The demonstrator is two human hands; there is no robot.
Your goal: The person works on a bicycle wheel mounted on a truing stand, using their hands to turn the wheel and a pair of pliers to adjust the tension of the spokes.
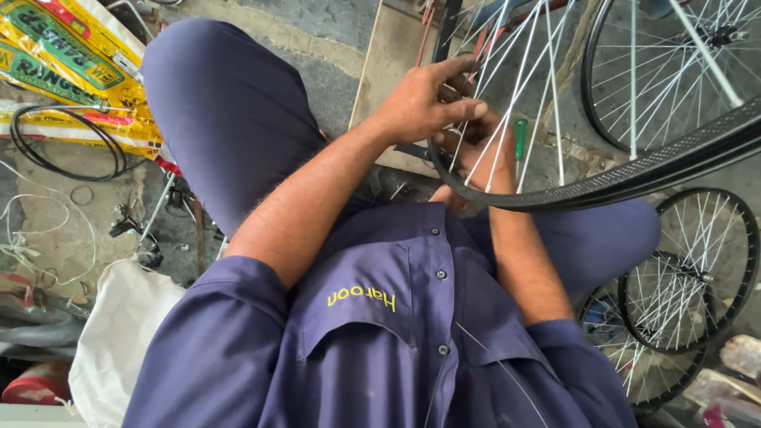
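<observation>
**Both hands at the spokes of the wheel in your lap**

Your left hand (424,103) reaches in among the thin silver spokes (507,103) of the black-rimmed bicycle wheel (634,174) lying across your lap, its grip closed around them; your right hand (476,147) sits behind the spokes, just beside a green-handled tool (520,143); I cannot tell whether its grip holds anything; two smaller spoked wheels (686,273) lie on the floor at your right.

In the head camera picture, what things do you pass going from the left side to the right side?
Yellow printed bags → white cloth sack → left hand on the thin silver spokes → green-handled tool → small black-tyred spoked wheel.
</observation>
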